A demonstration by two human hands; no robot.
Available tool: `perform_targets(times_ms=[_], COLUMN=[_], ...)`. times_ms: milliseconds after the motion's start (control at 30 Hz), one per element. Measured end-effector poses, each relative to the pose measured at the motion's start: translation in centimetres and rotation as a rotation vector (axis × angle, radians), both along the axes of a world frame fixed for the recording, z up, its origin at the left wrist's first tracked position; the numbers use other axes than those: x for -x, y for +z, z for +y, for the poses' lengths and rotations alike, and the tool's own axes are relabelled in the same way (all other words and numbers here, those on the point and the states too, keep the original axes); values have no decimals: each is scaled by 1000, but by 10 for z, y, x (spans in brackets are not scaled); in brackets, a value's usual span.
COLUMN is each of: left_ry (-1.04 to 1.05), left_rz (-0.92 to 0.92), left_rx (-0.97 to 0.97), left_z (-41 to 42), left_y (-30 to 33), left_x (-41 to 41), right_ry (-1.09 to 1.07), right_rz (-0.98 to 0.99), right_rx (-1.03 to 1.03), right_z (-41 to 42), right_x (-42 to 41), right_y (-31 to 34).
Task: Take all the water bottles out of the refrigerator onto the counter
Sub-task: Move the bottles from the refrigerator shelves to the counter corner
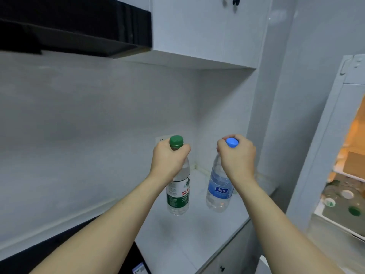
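Note:
My left hand (168,159) grips the neck of a green-capped water bottle (177,196) with a green and white label. My right hand (236,157) grips the neck of a blue-capped water bottle (218,191) with a blue label. Both bottles hang upright over the white counter (189,234), side by side and apart; I cannot tell if their bases touch it. At the right the refrigerator (335,155) stands open, lit orange inside, with several bottle caps (346,194) showing in a lower compartment.
A white wall cabinet (207,36) hangs above the counter and a black range hood (75,26) is at the upper left. A dark cooktop (65,240) lies left of the counter. A wall socket (161,139) sits behind my left hand. A cardboard box (354,163) rests on a refrigerator shelf.

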State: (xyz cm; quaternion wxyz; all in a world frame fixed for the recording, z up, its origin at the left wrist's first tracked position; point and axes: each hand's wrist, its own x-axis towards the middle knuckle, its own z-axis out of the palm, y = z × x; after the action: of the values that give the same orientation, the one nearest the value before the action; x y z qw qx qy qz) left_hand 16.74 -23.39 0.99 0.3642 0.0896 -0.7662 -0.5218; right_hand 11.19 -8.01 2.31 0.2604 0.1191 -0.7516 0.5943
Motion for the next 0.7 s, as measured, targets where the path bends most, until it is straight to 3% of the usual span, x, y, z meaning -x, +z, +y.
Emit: perform_targets(times_ms=[267, 700], left_ry=[243, 484], left_rz=[-29, -17], left_rx=[6, -1], left_z=[-63, -195], left_y=[-19, -16], left_x=[-81, -294], right_ry=[228, 553], right_rz=[-22, -13], right_rx=[-13, -4], right_z=[-82, -236], right_x=[-52, -228], right_y=[-19, -10])
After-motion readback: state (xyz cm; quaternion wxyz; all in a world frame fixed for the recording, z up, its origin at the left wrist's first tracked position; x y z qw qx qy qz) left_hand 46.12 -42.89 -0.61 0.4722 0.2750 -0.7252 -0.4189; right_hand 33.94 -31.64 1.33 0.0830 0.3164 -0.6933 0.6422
